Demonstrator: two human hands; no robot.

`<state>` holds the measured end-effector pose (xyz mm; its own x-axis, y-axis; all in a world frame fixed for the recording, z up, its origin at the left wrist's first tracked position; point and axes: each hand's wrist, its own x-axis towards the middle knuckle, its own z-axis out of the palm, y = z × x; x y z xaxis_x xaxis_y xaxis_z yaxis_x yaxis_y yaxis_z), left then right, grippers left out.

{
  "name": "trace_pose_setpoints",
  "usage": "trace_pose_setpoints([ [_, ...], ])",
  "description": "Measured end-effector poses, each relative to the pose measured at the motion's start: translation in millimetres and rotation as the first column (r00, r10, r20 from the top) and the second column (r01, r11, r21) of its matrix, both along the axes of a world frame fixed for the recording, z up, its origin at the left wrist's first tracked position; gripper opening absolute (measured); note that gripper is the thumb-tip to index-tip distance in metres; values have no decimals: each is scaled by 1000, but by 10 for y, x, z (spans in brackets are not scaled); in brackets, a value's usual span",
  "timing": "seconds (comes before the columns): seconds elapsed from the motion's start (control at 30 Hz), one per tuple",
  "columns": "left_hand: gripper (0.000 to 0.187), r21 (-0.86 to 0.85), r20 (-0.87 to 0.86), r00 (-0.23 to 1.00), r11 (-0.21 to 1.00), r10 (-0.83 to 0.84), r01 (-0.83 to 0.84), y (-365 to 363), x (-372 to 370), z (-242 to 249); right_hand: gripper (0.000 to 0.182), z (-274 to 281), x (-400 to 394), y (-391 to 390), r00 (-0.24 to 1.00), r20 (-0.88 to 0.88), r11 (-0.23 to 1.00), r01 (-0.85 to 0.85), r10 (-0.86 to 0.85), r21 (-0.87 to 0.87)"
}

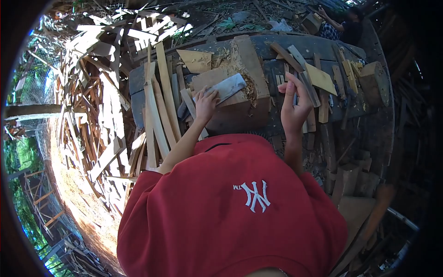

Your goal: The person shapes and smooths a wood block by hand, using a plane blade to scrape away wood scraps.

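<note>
A pale grey-white flat slab (229, 87) lies slanted on top of a large wooden block (240, 113). My left hand (206, 105) grips the slab's near left end, its fingers bent over the surface. To the right of the block, my right hand (295, 104) is raised above the bench with its fingers stretched upward and apart from the thumb. I see nothing held in it. A thick upright-edged piece of wood (247, 55) with a rough, chipped hollow adjoins the block, and wood chips lie in that hollow.
Long wooden strips (159, 106) lean left of the block. A yellowish board piece (320, 79), short sticks and another wood block (374, 83) lie on the dark bench (221, 44) at right. Scrap wood (101, 92) is heaped at left. Another person (346, 27) sits at the far right.
</note>
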<state>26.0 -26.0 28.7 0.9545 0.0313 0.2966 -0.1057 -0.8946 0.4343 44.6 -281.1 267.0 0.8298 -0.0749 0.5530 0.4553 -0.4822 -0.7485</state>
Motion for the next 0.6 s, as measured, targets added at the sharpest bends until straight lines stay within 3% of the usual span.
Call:
trace_pose_setpoints([
  [0.13, 54, 70, -41, 999, 997, 36, -33, -38, -14, -115, 21, -1, -36, -16, 1000, 4, 1000, 1, -1, -11],
  [0.23, 56, -43, -59, 997, 998, 44, -46, -42, -24, 9, 21, 0, -41, 10, 999, -41, 999, -28, 30, 35],
  [0.33, 60, -199, 47, 990, 973, 131, -119, -46, -80, 175, 20, 0, -27, 41, 999, -28, 999, -38, 37, -18],
  [0.43, 62, -324, 14, 985, 933, 170, -156, 64, -197, 210, 22, -23, -56, 123, 974, -177, 985, -124, 144, 120],
  [0.53, 62, -320, -147, 950, 896, 275, -309, -10, -310, 494, 28, -77, 14, 174, 890, -328, 929, -362, 318, -81],
  [0.6, 67, -735, -159, 987, 669, -6, -115, -176, -263, 833, 40, -130, -26, 568, 870, -36, 843, -485, 491, -232],
])
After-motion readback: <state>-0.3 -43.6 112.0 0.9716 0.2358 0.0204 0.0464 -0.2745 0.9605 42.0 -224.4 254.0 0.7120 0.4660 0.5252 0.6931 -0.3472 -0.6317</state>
